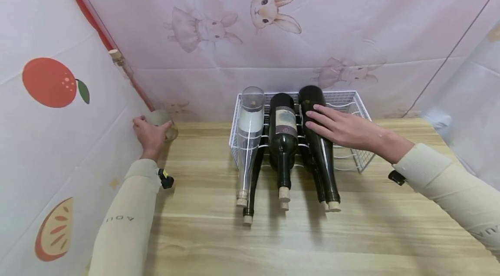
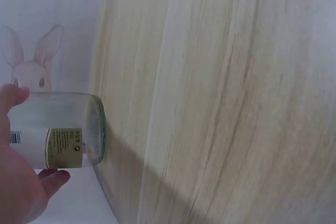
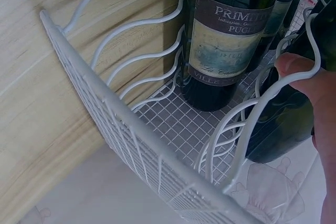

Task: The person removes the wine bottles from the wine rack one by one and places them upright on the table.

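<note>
At the left back corner my left hand (image 1: 150,137) grips a corked clear glass bottle (image 2: 63,108) low on its body, thumb on one side and fingers on the other. It stands upright, its base at the tabletop. My right hand (image 1: 343,130) lies over the rightmost dark green wine bottle (image 1: 322,154), fingers across its top and thumb (image 3: 296,69) low on its side by the white wire. That bottle lies on the upper level of a white wire rack (image 1: 361,113). Beside it lie a labelled dark wine bottle (image 1: 283,137) and a clear corked bottle (image 1: 250,137).
Under the upper row, more dark bottles lie in the rack; the cork of one (image 1: 248,220) shows at the front. All necks point toward me. The rack's right end shows bare wire. Printed cloth walls (image 1: 211,63) enclose the wooden table (image 1: 218,245).
</note>
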